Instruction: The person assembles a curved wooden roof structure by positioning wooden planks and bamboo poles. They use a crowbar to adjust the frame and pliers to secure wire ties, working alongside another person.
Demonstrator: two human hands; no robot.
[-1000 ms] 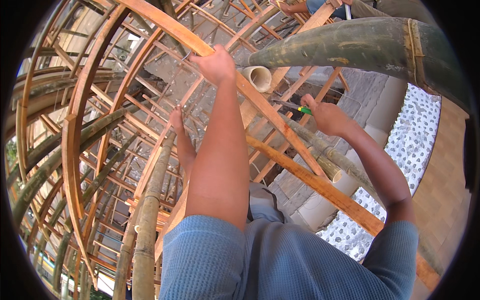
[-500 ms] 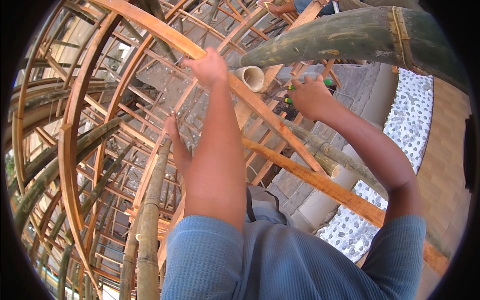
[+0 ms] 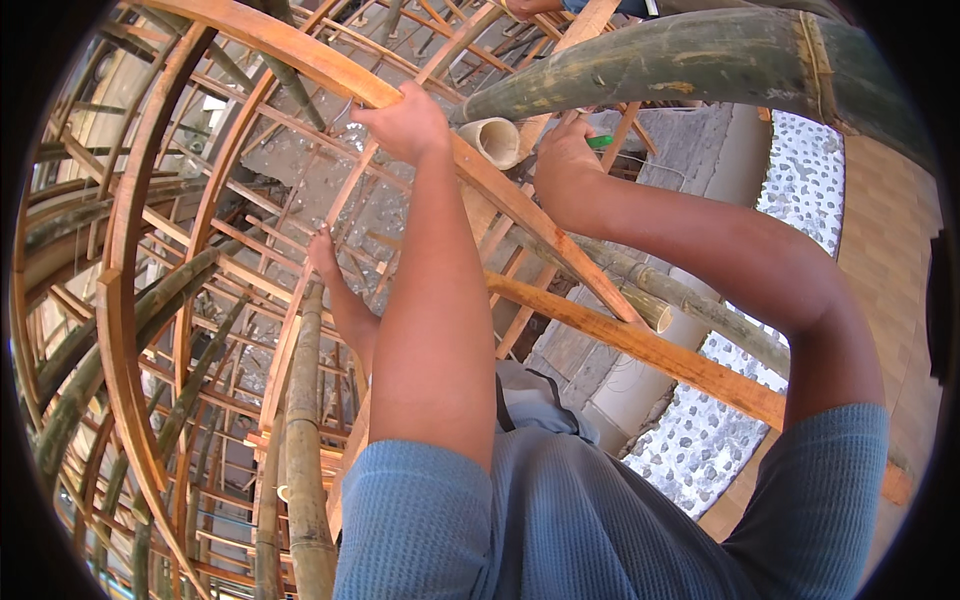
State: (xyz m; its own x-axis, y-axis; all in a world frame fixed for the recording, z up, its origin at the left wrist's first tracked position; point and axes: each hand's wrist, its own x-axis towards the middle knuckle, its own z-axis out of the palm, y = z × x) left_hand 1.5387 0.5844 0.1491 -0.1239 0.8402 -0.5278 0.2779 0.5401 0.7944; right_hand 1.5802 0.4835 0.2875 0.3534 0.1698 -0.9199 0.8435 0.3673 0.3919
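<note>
My left hand (image 3: 408,125) is wrapped around a long sawn wooden beam (image 3: 520,212) that runs diagonally from upper left to lower right. Just right of it, my right hand (image 3: 568,165) is closed on pliers (image 3: 599,142); only a bit of green handle shows, and the jaws are hidden. Between and beyond the hands lies the cut, hollow end of a pale tube (image 3: 497,142), likely bamboo. Above both hands, a thick green bamboo pole (image 3: 680,75) stretches in from the right.
A lattice of wooden battens and bamboo (image 3: 190,290) drops away on the left. A bare foot (image 3: 322,255) rests by an upright bamboo pole (image 3: 305,430). Another beam (image 3: 640,345) crosses lower right, above a pebbled strip (image 3: 700,440) and tiled floor (image 3: 885,290). Part of another person shows at the top.
My right hand has moved left and up, closer to the beam and the tube's end, and the pliers are now mostly hidden. My left hand keeps its grip on the beam.
</note>
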